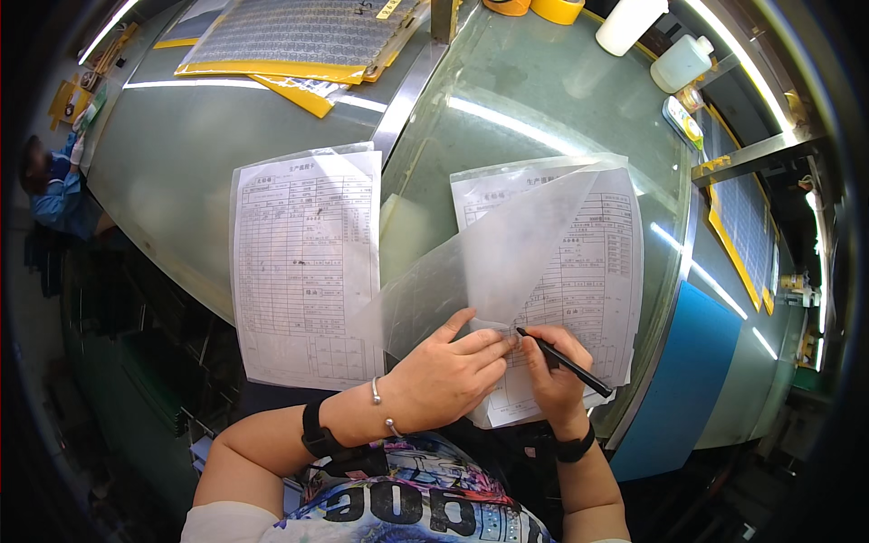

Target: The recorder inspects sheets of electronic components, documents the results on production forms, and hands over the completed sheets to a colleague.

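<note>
A printed form [588, 299] lies in front of me on the right, with several sheets stacked together. Its clear plastic sleeve [493, 249] is folded back diagonally across it toward the left. My left hand [457, 376] rests over the lower part of the sleeve and form, fingers stretched out and thumb apart. In my right hand [557, 371] is a black pen [579, 369], its tip at the paper close to my left fingertips. A second printed form [303, 262], also in a plastic sleeve, lies to the left of my left hand.
Patterned panels with yellow edges [281, 45] lie at the far left. White plastic bottles [683, 63] and yellow tape rolls [557, 9] stand at the back. A blue board [683, 380] sits at the right. Another person [59, 195] is at the far left edge.
</note>
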Motion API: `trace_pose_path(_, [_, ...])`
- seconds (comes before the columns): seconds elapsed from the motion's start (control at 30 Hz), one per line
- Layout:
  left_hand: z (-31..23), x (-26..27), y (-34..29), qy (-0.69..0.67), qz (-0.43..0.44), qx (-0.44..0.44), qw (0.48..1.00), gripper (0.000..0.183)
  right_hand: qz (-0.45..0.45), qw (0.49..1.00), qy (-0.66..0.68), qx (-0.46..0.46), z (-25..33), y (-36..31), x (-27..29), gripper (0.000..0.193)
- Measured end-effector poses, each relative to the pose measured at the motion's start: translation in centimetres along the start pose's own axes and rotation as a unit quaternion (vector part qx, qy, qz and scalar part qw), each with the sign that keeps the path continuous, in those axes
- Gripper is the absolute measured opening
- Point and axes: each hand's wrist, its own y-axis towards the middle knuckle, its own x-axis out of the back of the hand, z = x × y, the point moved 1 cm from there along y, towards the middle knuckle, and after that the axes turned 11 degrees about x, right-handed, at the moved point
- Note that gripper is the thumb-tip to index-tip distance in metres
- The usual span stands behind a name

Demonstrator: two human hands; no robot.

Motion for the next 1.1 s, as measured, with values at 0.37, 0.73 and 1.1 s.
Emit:
trace_pose_path(0.37, [0.08,-0.06,-0.19,-0.002,0.003,0.001,1.0,0.021,0.005,0.999,0.009,-0.031,0.08,-0.22,0.02,0.01])
trace_pose_path(0.73, [0.22,-0.07,-0.15,-0.003,0.007,0.002,1.0,0.022,-0.003,1.0,0.004,-0.025,-0.05,-0.28,-0.07,0.01])
trace_pose_path(1.1, [0.22,-0.09,-0.15,-0.012,0.009,0.004,1.0,0.024,0.016,0.999,0.012,-0.04,-0.22,-0.27,0.16,0.012])
